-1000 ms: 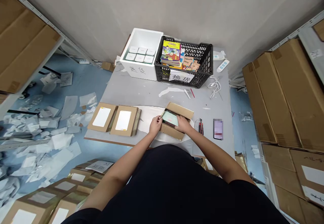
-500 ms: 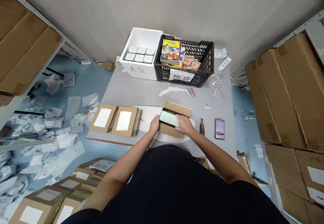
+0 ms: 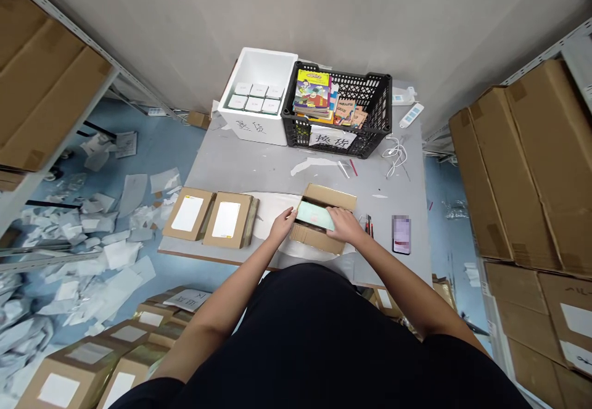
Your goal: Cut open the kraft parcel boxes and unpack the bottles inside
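An open cardboard box (image 3: 330, 195) lies on the table in front of me, its flaps folded out to the far and near sides. Inside it rests a pale green packet (image 3: 311, 214), flat and rectangular; its exact kind I cannot make out. My right hand (image 3: 345, 225) is closed over the packet's right end. At the left end of the carton, my left hand (image 3: 282, 225) pinches the edge; the thumb and fingertips are close to the packet's left end too. Just right of my right hand lie red-and-black box cutters (image 3: 369, 226).
Two closed cartons (image 3: 225, 219) with white labels stand left on the table (image 3: 268, 165). At the back are a white foam box (image 3: 256, 128) holding small boxes and a black crate (image 3: 382, 116) of booklets. A phone (image 3: 401, 234) lies right. Stacked cartons (image 3: 522, 168) flank the table.
Both the open box and my right hand have shifted slightly to the right. The pale green packet moved along with them. My left hand stays at the box's left end.
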`<action>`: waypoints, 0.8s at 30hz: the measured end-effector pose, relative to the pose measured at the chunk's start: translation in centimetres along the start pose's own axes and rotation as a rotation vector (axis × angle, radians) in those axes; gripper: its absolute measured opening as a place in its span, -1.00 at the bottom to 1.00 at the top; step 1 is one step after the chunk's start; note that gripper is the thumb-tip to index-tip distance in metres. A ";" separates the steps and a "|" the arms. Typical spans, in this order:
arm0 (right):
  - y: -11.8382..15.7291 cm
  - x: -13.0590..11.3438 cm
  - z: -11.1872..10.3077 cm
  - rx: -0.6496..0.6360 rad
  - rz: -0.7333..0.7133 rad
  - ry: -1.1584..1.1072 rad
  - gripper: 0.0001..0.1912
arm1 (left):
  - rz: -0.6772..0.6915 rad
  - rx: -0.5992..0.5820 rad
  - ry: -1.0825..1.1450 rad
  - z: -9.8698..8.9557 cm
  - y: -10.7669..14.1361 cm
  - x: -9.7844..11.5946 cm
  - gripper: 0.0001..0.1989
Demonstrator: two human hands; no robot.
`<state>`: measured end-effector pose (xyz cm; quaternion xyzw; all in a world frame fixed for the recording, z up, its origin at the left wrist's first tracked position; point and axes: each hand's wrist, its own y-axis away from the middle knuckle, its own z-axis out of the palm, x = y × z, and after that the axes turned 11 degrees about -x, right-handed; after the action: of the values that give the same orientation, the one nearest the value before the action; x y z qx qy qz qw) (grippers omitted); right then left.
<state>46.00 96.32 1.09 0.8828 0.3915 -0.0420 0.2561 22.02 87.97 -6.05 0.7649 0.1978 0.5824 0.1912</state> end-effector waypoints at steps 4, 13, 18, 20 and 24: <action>-0.6 -0.3 -1.2 -0.095 -0.029 -0.015 -0.33 | 0.131 0.063 -0.084 0.5 0.6 -0.2 -0.47; -1.1 1.0 -2.0 -0.106 -0.044 -0.204 -0.34 | 0.315 -0.260 0.170 0.9 0.9 -1.1 -0.34; -0.9 1.8 -2.2 -0.025 -0.028 -0.439 -0.28 | 0.214 -0.174 0.234 0.5 0.6 -2.0 -0.41; -0.6 1.9 -2.1 0.005 -0.011 -0.515 -0.28 | 0.170 -0.110 0.247 0.7 0.3 -1.7 -0.44; 0.8 1.2 -1.5 0.095 0.033 -0.652 -0.27 | 0.097 -0.005 0.227 1.3 0.2 -0.7 -0.47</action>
<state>47.23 97.44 2.41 0.8401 0.2722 -0.3365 0.3270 23.08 87.35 -6.81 0.7024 0.1798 0.6741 0.1411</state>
